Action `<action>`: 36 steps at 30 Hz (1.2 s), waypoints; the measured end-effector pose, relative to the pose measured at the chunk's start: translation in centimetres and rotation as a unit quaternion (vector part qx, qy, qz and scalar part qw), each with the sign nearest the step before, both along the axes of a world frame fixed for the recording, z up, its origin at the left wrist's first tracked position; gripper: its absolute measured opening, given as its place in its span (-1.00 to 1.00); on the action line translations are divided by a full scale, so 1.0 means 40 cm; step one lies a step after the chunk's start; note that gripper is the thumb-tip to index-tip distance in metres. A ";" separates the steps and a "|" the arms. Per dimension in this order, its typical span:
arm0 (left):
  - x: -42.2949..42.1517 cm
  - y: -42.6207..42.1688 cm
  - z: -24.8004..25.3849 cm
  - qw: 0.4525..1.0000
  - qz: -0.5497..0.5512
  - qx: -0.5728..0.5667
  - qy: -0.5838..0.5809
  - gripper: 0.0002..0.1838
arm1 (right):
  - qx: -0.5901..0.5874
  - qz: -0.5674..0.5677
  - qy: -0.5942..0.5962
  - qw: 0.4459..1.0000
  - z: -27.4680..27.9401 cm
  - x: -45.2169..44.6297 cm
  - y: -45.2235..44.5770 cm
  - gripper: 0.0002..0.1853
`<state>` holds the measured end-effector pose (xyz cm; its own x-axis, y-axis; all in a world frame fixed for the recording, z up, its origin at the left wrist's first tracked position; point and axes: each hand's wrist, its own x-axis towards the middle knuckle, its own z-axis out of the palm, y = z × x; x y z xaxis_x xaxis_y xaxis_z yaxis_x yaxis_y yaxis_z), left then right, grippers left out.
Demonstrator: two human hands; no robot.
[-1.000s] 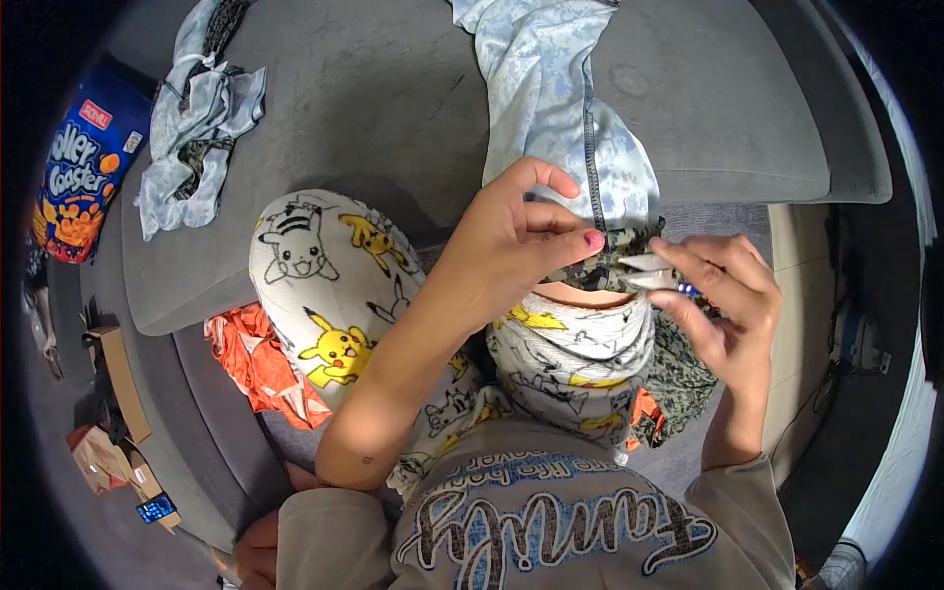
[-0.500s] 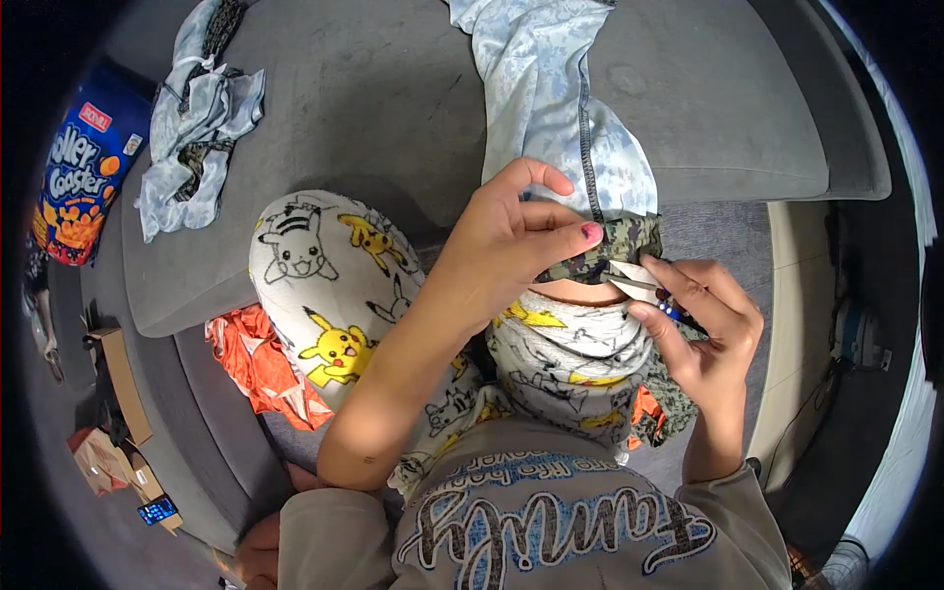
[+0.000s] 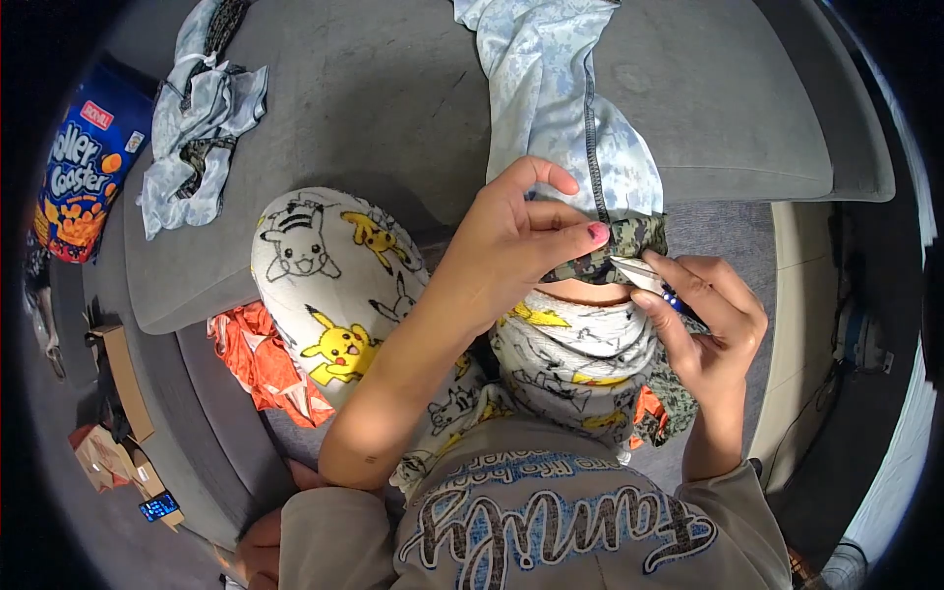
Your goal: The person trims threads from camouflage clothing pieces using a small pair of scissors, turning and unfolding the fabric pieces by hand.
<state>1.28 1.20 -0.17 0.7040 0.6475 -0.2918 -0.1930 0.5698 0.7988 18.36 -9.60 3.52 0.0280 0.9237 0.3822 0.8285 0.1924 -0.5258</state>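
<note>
A pale blue camouflage garment piece (image 3: 541, 108) drapes off the seat onto my knee, its dark seam running down to a green camouflage band (image 3: 639, 236). My left hand (image 3: 516, 231) pinches that band at the seam between thumb and fingers. My right hand (image 3: 713, 315) grips small thread snips (image 3: 634, 273) with a blue handle, mostly hidden in the fingers. The pointed metal blades lie close together at the band, just right of my left thumb. Whether they touch thread cannot be made out.
The grey sofa seat (image 3: 374, 88) spans the far side. Another pale blue camouflage piece (image 3: 202, 138) and a blue snack bag (image 3: 88, 162) lie at left. Orange fabric (image 3: 261, 364) is beside my knee. A cardboard box (image 3: 128, 383) and a phone (image 3: 157, 506) are lower left.
The blades of the snips were spread apart and are now closed together. My left hand keeps its pinch on the band. The whole view has shifted slightly.
</note>
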 end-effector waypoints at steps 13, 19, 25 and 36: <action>-0.024 -0.044 -0.005 0.800 0.172 0.547 0.179 -0.77 | -0.079 -0.073 0.218 0.970 -0.019 0.015 -0.002 -0.67; 0.013 -0.093 0.008 0.745 0.121 0.624 0.203 -0.67 | -0.125 -0.029 0.500 0.857 -0.085 -0.008 0.018 -0.74; -0.012 -0.092 -0.026 0.757 0.098 0.624 0.167 -0.82 | -0.113 -0.049 0.544 0.830 -0.102 -0.016 0.022 -0.71; -0.143 -0.155 -0.011 0.803 0.082 0.534 0.251 -0.85 | -0.094 -0.040 0.536 0.838 -0.125 -0.009 0.012 -0.71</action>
<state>-4.42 -5.01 -0.62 0.5503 0.7897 0.2711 0.3040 -0.4919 0.8159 18.00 -9.12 -1.48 0.3266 0.9436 -0.0541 -0.1330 -0.0108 -0.9911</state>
